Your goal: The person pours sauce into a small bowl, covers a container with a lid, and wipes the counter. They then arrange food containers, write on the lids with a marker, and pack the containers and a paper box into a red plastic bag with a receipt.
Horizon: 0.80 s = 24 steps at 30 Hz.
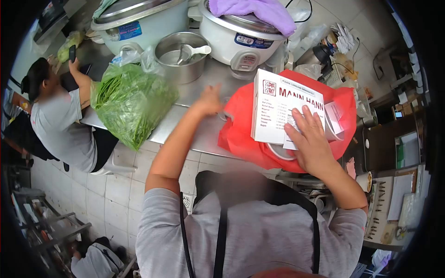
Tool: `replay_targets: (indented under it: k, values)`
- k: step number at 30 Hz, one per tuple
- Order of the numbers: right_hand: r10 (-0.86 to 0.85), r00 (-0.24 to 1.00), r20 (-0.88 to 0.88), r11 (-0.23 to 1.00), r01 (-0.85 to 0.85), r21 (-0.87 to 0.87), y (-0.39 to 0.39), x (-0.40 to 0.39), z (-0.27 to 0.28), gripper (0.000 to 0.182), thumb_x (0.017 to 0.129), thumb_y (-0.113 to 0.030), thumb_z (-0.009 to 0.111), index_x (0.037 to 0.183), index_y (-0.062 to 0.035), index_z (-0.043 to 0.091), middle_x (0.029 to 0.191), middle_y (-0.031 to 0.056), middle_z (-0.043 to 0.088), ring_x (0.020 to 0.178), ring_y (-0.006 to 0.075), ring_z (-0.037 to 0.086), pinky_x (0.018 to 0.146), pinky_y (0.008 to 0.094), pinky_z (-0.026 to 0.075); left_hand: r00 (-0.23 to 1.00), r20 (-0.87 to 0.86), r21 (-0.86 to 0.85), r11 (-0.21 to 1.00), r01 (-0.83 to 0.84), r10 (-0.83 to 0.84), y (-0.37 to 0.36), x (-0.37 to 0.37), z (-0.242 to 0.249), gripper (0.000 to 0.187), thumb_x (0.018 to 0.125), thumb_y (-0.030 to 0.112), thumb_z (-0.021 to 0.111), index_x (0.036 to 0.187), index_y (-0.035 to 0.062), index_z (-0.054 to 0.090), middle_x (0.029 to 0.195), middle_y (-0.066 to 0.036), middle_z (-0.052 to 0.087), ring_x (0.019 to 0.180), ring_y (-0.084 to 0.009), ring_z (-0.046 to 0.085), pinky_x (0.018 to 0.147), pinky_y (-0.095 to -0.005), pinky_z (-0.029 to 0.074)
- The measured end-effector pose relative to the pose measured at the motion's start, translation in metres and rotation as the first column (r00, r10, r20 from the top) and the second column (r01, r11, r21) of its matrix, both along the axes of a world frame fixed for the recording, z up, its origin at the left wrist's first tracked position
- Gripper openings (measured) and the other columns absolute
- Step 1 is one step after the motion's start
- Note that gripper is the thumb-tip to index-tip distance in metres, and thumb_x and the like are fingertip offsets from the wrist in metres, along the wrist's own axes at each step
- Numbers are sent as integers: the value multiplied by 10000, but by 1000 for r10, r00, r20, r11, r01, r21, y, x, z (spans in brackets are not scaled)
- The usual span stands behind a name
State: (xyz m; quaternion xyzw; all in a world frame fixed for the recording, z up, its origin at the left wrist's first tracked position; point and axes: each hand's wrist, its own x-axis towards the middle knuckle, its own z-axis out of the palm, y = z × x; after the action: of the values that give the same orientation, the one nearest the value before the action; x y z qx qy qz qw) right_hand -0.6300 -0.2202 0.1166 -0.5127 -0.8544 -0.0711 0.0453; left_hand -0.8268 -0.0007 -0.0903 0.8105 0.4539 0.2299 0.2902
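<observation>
A white paper takeout box with red "MANN HANN" lettering sits tilted over an opened red plastic bag. My right hand lies on the box and on a printed paper slip, fingers spread. Beneath the box shows the rim of a round white container; its contents are hidden. Another slip rests at the bag's right side. My left hand is over the steel table, just left of the red bag; its fingers are smeared by motion.
A green plastic bag of long green vegetables lies left. Behind are a steel pot with a white-handled utensil and two rice cookers. A seated person holds a phone at left; another person is lower left.
</observation>
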Motion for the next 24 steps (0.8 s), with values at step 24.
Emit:
replay_targets:
  k: [24]
  values:
    - [-128, 992, 16, 991, 129, -37, -89, 77, 23, 198, 629, -131, 547, 802, -59, 483, 707, 70, 482, 600, 235, 523, 511, 338, 415, 589, 808, -314, 830, 460, -21, -204, 39, 277, 623, 693, 103, 578, 1231, 37, 272, 1002, -79, 471, 934, -164, 485, 801, -286, 397]
